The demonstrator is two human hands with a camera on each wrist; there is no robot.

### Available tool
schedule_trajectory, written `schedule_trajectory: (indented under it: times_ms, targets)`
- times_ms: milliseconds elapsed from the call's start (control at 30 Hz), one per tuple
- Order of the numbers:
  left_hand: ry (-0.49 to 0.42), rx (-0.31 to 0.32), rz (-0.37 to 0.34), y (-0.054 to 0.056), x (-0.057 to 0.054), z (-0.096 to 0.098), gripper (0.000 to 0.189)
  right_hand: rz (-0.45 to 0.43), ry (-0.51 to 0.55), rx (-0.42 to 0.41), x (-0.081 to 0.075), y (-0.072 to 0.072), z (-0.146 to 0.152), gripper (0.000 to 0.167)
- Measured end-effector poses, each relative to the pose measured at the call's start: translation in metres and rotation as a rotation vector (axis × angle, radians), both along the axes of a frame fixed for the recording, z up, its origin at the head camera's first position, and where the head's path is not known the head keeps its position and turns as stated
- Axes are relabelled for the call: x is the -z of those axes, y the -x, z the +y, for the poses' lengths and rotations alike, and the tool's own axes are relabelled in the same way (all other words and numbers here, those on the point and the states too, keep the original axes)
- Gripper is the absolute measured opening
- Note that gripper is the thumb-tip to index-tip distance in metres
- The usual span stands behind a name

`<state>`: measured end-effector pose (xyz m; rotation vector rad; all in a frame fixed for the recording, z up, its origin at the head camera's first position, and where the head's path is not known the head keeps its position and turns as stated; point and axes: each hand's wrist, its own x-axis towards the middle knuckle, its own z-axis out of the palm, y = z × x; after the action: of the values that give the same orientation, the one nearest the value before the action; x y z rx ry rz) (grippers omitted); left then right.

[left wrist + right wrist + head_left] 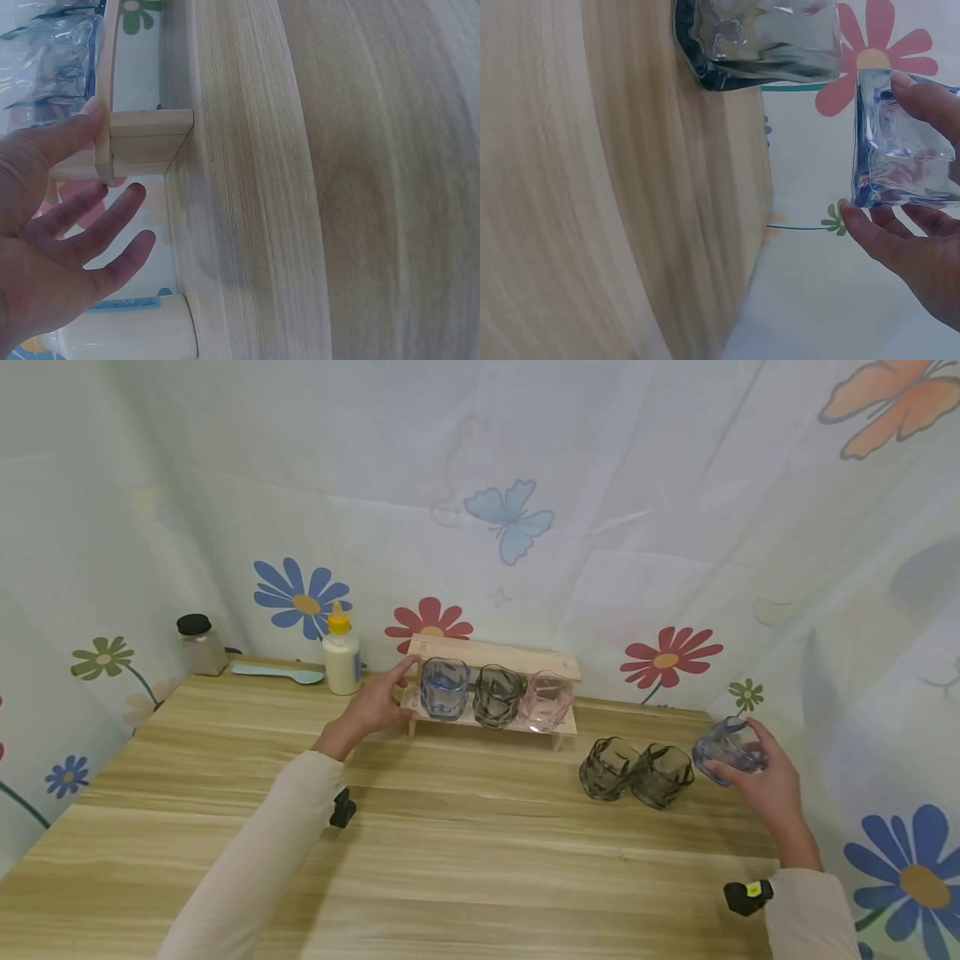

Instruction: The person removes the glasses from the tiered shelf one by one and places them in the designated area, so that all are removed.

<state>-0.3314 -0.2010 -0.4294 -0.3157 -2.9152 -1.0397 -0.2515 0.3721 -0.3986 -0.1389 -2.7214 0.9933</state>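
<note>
On a small two-step wooden rack (491, 652) stand a bluish glass (445, 690), a grey glass (498, 697) and a pink glass (547, 702), side by side on the lower step. My left hand (378, 700) holds the rack's left end, thumb (75, 135) on the lower board and the other fingers spread beyond it. At the far right, my right hand (772, 777) grips a clear bluish glass (907, 150) between thumb and fingers, raised off the table. Two grey glasses (606, 768) (662, 776) stand on the table to its left, close together.
A white glue bottle (342, 662) with a yellow cap stands left of the rack. Farther left are a pale blue spoon (277, 673) and a black-lidded jar (202, 646). A flower-printed curtain (570, 585) hangs behind the wooden table (465, 852).
</note>
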Motion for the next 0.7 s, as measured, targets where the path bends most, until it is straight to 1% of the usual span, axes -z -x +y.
schedule_trajectory:
  times_ms: [200,467,700]
  targets:
    - [0.006,-0.002,-0.007,0.001,0.001,0.000,0.098,-0.016,-0.029,-0.005,0.007,-0.001,0.006,0.092]
    - [0.010,-0.003,0.011,0.000,-0.001,0.000,0.098,-0.029,-0.057,-0.036,0.018,0.001,0.009,0.094]
    - [0.009,0.003,0.027,0.001,0.001,-0.001,0.097,-0.051,-0.073,-0.060,0.029,0.003,0.012,0.096]
